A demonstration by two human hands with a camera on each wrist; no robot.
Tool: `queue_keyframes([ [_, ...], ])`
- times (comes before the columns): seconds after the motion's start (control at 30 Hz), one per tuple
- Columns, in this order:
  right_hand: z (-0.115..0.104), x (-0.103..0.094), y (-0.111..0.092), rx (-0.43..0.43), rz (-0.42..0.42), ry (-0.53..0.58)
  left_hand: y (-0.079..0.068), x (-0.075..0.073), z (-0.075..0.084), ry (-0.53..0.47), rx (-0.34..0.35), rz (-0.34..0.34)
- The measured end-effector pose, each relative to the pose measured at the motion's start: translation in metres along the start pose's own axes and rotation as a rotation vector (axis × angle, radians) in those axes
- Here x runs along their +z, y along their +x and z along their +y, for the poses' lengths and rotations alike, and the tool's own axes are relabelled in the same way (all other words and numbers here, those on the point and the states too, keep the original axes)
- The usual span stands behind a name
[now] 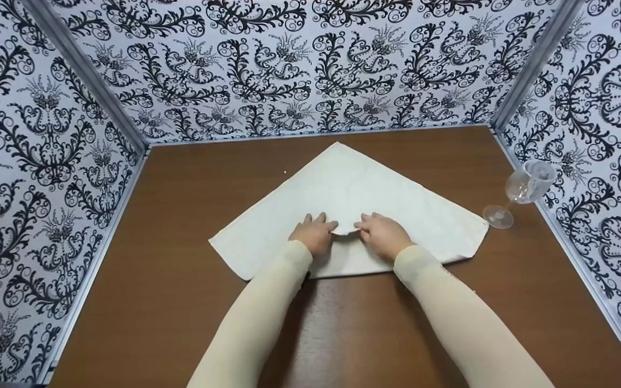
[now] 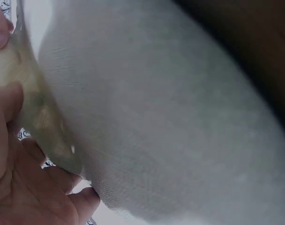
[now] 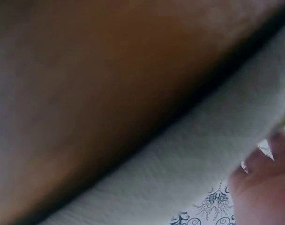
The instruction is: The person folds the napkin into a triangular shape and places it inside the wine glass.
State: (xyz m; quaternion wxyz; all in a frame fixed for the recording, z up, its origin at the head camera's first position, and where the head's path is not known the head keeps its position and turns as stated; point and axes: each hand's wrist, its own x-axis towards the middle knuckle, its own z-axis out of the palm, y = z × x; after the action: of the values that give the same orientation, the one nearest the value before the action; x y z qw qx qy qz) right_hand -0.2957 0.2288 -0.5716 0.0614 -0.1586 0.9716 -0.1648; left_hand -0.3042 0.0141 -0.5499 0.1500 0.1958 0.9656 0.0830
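A white cloth napkin (image 1: 353, 183) lies folded on the brown table, with one corner pointing to the back. My left hand (image 1: 312, 235) pinches a raised flap near the napkin's front middle between thumb and fingers. Just to the right, my right hand (image 1: 386, 235) pinches the same flap, which sags a little between the two thumbs. The left wrist view has the left hand (image 2: 30, 187) at the lifted cloth's edge, light coming through it. In the right wrist view the right hand (image 3: 264, 187) sits low at the right, its fingertips largely hidden behind the cloth (image 3: 180, 150).
An empty stemmed wine glass (image 1: 529, 183) stands at the right, its foot close to the napkin's right corner. White walls (image 1: 289, 64) with a black scroll pattern enclose the table (image 1: 181, 215) at the back and both sides.
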Motion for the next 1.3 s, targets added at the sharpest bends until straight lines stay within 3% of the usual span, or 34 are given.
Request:
queue_keyframes([
  [0.17,-0.003,-0.004,-0.001,0.024,-0.104,-0.041,-0.001,-0.001,0.002,0.067,0.005,-0.022],
  [0.4,-0.010,-0.011,-0.001,0.033,-0.166,-0.079,0.001,0.001,0.002,0.054,-0.014,-0.043],
  [0.73,-0.014,-0.009,-0.005,0.032,-0.162,-0.121,-0.004,-0.003,0.005,0.041,-0.024,-0.068],
  [1.17,-0.015,-0.009,-0.005,0.030,-0.161,-0.146,-0.007,-0.002,0.006,0.060,-0.015,-0.038],
  [1.3,-0.015,-0.008,-0.005,0.028,-0.157,-0.141,-0.006,-0.001,0.005,0.066,-0.018,-0.065],
])
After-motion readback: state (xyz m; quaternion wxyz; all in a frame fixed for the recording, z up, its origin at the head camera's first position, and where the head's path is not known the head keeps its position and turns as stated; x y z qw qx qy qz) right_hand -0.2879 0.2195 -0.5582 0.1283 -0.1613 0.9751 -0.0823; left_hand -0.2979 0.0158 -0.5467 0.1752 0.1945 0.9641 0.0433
